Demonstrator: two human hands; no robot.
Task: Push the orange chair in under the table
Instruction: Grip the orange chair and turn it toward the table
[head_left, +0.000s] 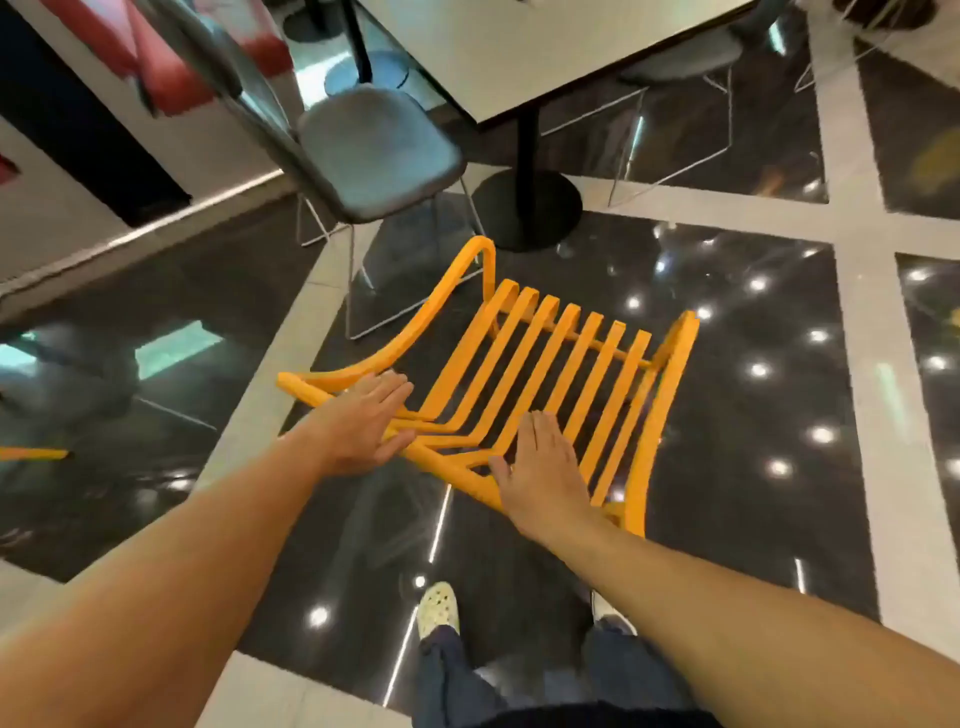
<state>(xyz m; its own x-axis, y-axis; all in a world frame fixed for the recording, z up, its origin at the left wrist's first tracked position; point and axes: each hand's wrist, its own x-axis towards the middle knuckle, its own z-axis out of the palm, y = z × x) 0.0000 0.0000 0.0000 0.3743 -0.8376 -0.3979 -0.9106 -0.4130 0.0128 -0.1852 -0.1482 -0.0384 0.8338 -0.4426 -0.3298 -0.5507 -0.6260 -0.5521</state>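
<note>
The orange chair (550, 358) with slatted seat and back stands on the dark floor in front of me, a short way out from the white table (519, 57) with its black pedestal base (524, 208). My left hand (363, 421) lies flat against the left part of the chair's backrest, fingers spread. On the backrest's top rail, further right, rests my right hand (540, 478), palm down and fingers together. Neither hand wraps around a slat.
A grey padded chair (379, 150) on wire legs stands left of the table, close to the orange chair's front left corner. A second grey chair (680, 57) is tucked under the table's far side. My feet (439, 608) are on glossy black tiles with pale strips.
</note>
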